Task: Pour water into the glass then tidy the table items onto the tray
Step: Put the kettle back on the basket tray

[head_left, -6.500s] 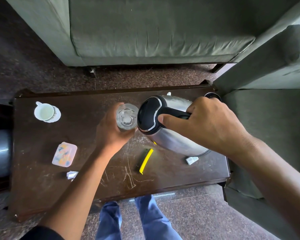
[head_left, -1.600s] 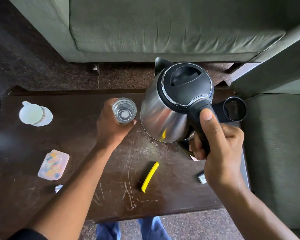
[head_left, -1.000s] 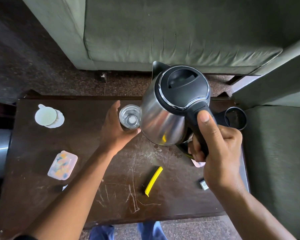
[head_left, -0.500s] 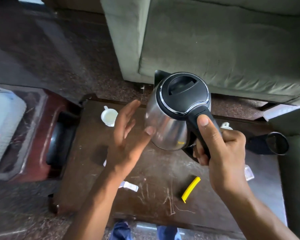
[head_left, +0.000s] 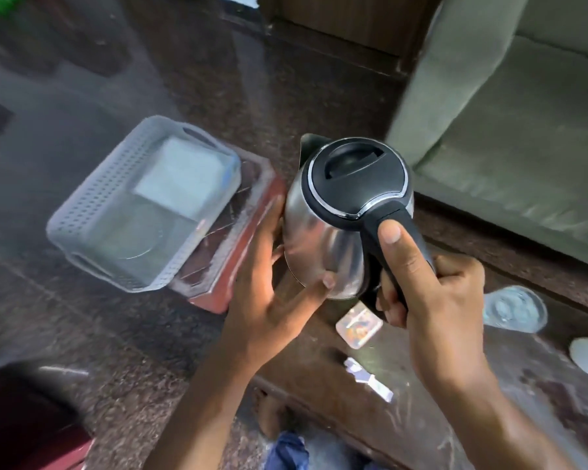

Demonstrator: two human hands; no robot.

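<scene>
Gripping kettle (head_left: 323,228) handle, right fingers (head_left: 392,239) closed.

Soft daylight, fairly dim. Motion blur smears the grey tray (head_left: 143,212), the floor (head_left: 82,334) and the glass (head_left: 515,308). The kettle (head_left: 347,212) is sharper, its steel body showing pale glare. Wide-angle distortion bends the sofa (head_left: 523,130) at the frame's edge.
</scene>
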